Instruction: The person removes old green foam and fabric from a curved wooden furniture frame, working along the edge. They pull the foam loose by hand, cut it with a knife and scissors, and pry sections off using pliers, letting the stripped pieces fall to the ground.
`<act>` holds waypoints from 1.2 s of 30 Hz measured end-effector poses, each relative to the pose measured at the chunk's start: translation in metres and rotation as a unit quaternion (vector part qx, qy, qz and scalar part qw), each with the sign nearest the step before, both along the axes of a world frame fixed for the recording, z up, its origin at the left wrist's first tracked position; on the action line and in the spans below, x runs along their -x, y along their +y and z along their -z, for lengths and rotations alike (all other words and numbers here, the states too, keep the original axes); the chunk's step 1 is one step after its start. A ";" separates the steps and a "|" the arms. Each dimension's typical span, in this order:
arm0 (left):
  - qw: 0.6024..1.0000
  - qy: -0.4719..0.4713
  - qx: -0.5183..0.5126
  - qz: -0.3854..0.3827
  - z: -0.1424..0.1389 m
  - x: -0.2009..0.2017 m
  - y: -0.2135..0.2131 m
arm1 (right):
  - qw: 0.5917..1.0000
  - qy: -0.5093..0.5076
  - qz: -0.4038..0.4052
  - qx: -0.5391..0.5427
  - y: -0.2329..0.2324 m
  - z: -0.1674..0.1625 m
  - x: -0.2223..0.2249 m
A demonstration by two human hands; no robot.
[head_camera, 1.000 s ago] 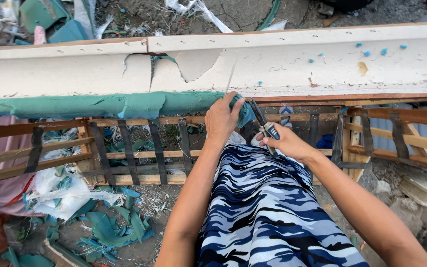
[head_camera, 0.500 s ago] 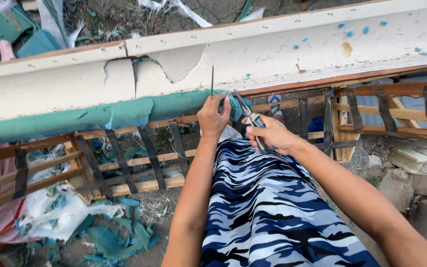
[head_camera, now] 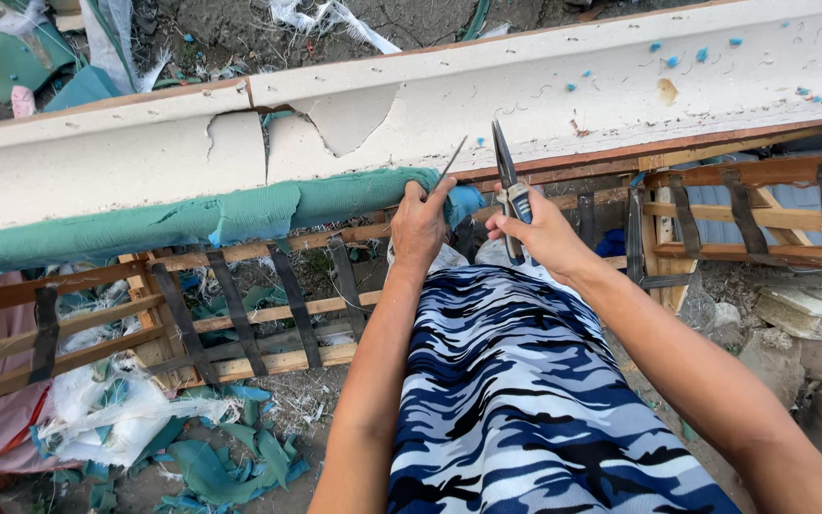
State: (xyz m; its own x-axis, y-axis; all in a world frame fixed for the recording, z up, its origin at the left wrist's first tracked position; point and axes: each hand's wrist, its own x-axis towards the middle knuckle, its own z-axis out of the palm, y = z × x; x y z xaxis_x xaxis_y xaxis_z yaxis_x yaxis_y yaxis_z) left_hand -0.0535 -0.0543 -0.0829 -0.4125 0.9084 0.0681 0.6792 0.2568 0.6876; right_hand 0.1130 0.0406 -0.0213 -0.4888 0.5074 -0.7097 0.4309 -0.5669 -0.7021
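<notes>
The right hand is closed around the handle of a dark-bladed cutting tool, with the blade pointing up in front of the pale foam rail. The tool's grey and blue grip sits inside the curled fingers; whether it is a knife or a pair of shears cannot be told. Just beside it, the left hand is closed in a pinch on the end of the teal fabric strip, where the cloth stops below the foam rail. A thin grey sliver rises at a slant from the left fingertips, up across the face of the foam rail; what it is cannot be made out. The two hands are near each other but apart.

The teal fabric strip runs along the lower edge of the foam rail, away from the left hand toward the left border, wrinkled and torn at its near end. The foam rail is cracked above that strip, with a chipped patch near the break and blue specks farther to the right. Below the foam rail lies a wooden frame crossed by dark webbing straps. A leg in blue camouflage trousers stretches from the bottom edge up to the foam rail, between the two forearms. Torn teal scraps and white wadding lie on the ground under the frame, well below the foam rail.
</notes>
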 end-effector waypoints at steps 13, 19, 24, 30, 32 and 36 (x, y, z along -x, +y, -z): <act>0.988 -0.151 -0.038 0.001 0.002 0.001 -0.016 | 0.973 -0.091 -0.205 0.053 -0.019 0.017 -0.015; 0.993 -0.104 -0.019 -0.053 -0.005 -0.012 -0.020 | 0.982 -0.040 -0.165 0.081 -0.024 0.027 -0.020; 0.980 -0.171 -0.036 -0.099 0.003 -0.015 -0.028 | 0.974 -0.016 -0.200 0.106 -0.011 0.037 -0.018; 0.980 -0.140 0.076 -0.122 -0.013 0.012 -0.043 | 0.942 -0.079 -0.327 -0.013 0.010 0.031 -0.016; 0.990 -0.053 0.083 -0.100 -0.023 0.025 -0.038 | 0.919 -0.127 -0.366 -0.071 0.014 0.023 -0.017; 0.991 0.099 0.086 0.007 -0.033 0.041 -0.012 | 0.902 -0.184 -0.377 -0.105 0.019 0.009 -0.023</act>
